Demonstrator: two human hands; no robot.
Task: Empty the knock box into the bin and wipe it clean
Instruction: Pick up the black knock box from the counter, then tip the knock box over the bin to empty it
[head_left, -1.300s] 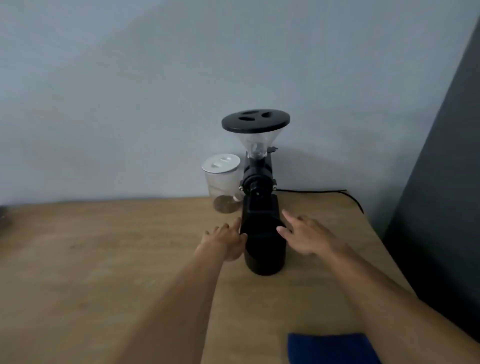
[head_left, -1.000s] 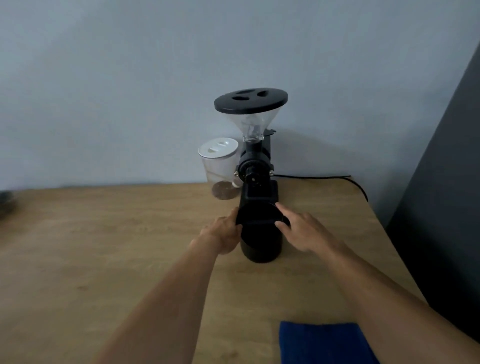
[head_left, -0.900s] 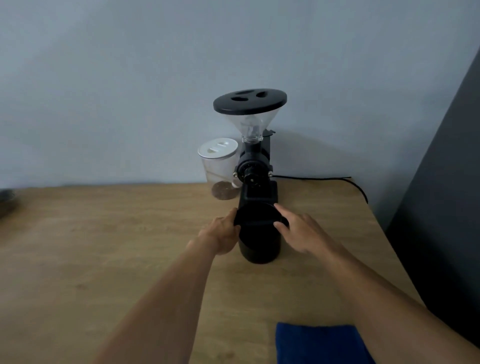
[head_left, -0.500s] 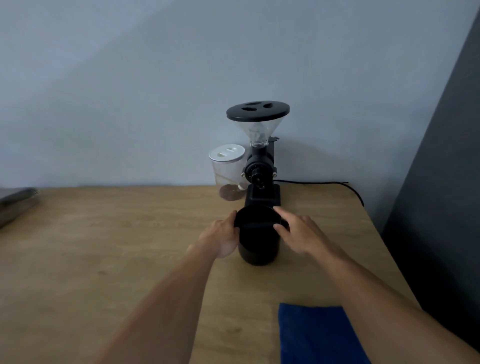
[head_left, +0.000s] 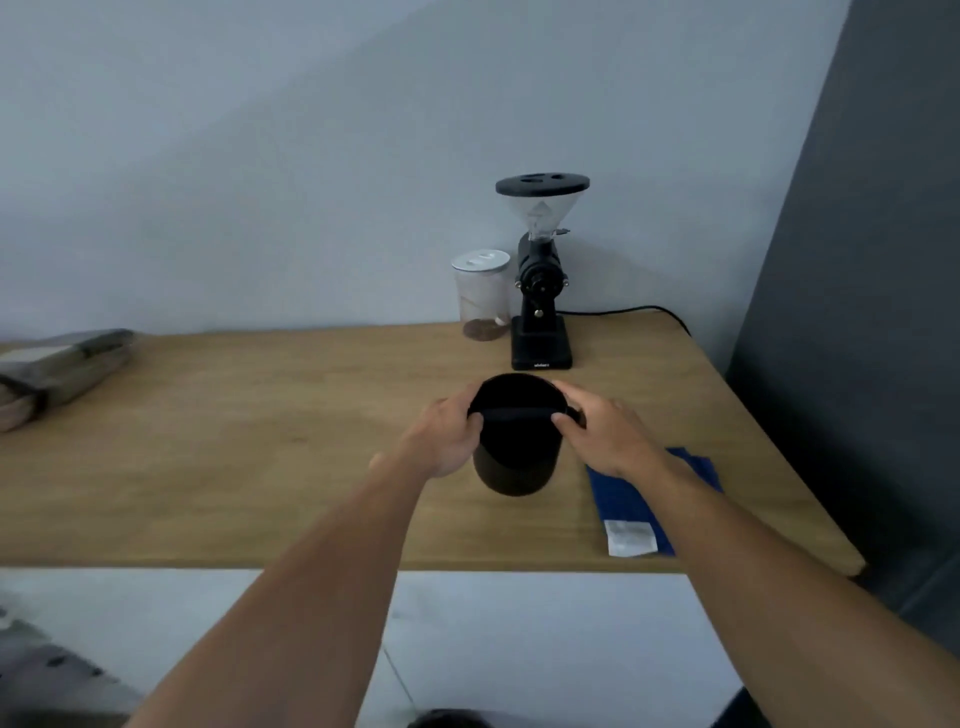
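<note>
The black round knock box (head_left: 517, 457), with a bar across its open top, is held upright above the wooden table (head_left: 260, 441), well in front of the grinder. My left hand (head_left: 444, 434) grips its left side at the rim. My right hand (head_left: 605, 434) grips the right side at the bar's end. A blue cloth (head_left: 631, 499) with a white tag lies flat on the table just right of the box, partly under my right forearm. Its inside is too dark to see any contents.
A black coffee grinder (head_left: 541, 291) with a clear hopper stands at the back by the wall, with a lidded clear jar (head_left: 479, 296) beside it and a cable (head_left: 634, 310) running right. Grey bags (head_left: 57, 369) lie at the table's left. A dark panel (head_left: 857, 312) borders the right.
Both hands closed on the knock box and drew it away from the grinder's base toward me, off the table. The view pulled back, showing the table's front edge and the floor.
</note>
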